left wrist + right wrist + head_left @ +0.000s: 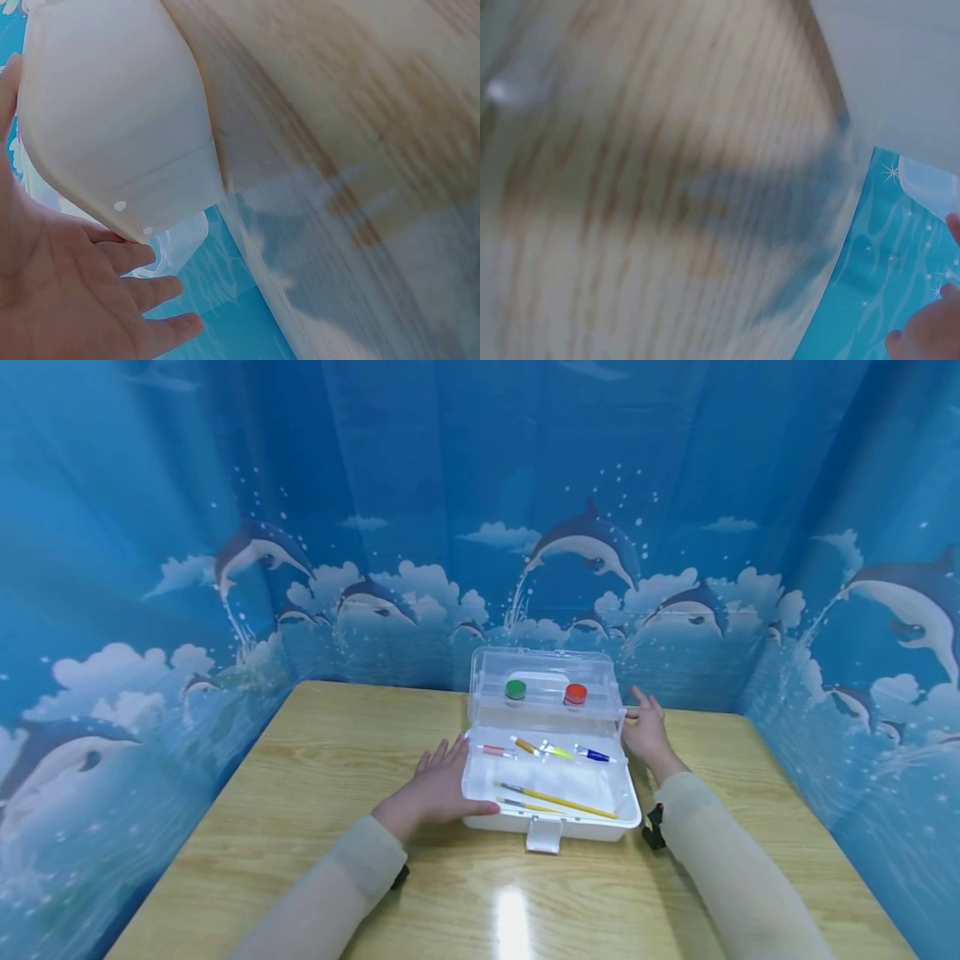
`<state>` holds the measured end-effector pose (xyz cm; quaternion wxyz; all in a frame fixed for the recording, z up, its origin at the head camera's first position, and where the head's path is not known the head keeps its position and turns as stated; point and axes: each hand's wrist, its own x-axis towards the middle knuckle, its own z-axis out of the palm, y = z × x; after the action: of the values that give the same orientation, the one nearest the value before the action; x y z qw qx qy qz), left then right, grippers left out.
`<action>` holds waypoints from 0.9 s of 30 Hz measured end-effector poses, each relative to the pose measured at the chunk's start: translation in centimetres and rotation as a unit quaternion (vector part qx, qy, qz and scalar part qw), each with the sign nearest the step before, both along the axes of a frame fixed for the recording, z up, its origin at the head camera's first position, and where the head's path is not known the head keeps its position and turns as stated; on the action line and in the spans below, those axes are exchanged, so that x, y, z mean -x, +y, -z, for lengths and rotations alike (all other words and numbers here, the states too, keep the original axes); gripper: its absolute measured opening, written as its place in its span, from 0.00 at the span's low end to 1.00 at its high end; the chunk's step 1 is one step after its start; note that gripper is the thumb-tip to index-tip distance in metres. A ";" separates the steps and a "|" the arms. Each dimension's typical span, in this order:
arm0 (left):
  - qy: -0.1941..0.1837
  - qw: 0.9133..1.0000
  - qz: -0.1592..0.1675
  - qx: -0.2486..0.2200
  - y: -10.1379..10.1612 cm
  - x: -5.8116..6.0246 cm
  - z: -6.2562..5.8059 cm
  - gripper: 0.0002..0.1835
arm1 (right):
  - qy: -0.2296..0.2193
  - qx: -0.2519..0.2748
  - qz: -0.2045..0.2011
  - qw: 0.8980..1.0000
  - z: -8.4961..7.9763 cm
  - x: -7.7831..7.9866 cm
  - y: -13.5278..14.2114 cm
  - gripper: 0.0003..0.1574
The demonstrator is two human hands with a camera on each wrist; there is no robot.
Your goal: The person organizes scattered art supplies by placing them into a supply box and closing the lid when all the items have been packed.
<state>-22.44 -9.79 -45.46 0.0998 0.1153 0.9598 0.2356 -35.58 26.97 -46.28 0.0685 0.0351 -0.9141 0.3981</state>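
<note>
A white plastic case (pixel 551 828) stands on the table with its clear lid (pixel 543 662) swung back. Several short pens, among them a blue pen (pixel 592 754) and an orange pen (pixel 525 745), lie inside, in front of two paintbrushes' far side. The longer yellow paintbrush (pixel 562 799) and a shorter paintbrush (pixel 528 806) lie near the front rim. My left hand (pixel 438 785) rests against the case's left side, fingers spread, thumb along the front rim. Beside the lid's right edge is my right hand (pixel 647 735), fingers extended; its contact there is unclear.
A jar with a green cap (pixel 515 689) and a jar with a red cap (pixel 575 694) sit at the lid. A latch (pixel 544 836) hangs at the case's front. Wooden table (pixel 315 777) surrounds the case, and a blue dolphin curtain (pixel 420 485) encloses the table's back and sides.
</note>
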 end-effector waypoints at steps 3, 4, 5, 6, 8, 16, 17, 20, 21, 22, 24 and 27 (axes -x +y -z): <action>-0.003 1.000 0.003 -0.010 0.0 0.1 0.1 0.71 | 0.001 0.007 0.004 1.000 0.0 0.0 0.1 0.21; -0.003 1.000 0.004 -0.015 0.0 0.2 0.1 0.71 | 0.001 0.009 0.005 1.000 0.0 0.0 0.2 0.21; -0.002 1.000 0.005 -0.018 0.0 0.2 0.1 0.71 | 0.001 0.011 0.006 1.000 -0.1 0.0 0.2 0.22; -0.002 1.000 0.006 -0.020 0.0 0.2 0.1 0.71 | 0.003 0.013 0.006 1.000 -0.1 -0.1 0.2 0.22; 0.000 1.000 0.007 -0.027 0.0 0.3 0.0 0.71 | 0.009 0.012 0.008 1.000 -0.1 -0.1 0.3 0.22; -0.002 0.999 0.006 -0.036 -0.1 0.3 -0.2 0.71 | 0.014 0.005 0.017 1.000 -0.2 -0.2 0.4 0.21; -0.002 0.999 0.006 -0.038 -0.1 0.3 -0.3 0.71 | 0.015 0.005 0.018 1.000 -0.2 -0.2 0.4 0.21; -0.003 0.999 0.005 -0.041 -0.1 0.2 -0.4 0.71 | 0.015 0.012 0.018 1.000 -0.3 -0.3 0.5 0.21; -0.003 0.999 0.005 -0.041 -0.1 0.2 -0.4 0.71 | 0.015 0.015 0.018 1.000 -0.4 -0.4 0.5 0.21; -0.001 0.999 0.006 -0.042 -0.1 0.2 -0.4 0.71 | 0.013 0.018 0.018 1.000 -0.4 -0.4 0.5 0.21; 0.002 0.999 0.006 -0.037 -0.1 0.3 -0.4 0.71 | 0.010 0.019 0.019 1.000 -0.5 -0.5 0.5 0.21; 0.005 0.999 0.009 -0.033 -0.1 0.4 -0.2 0.71 | 0.007 0.016 0.024 1.000 -0.7 -0.7 0.5 0.22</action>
<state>-22.82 -9.92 -45.22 0.0935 0.1281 0.9509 0.2656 -34.86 27.45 -45.54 0.0853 0.0147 -0.9076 0.4109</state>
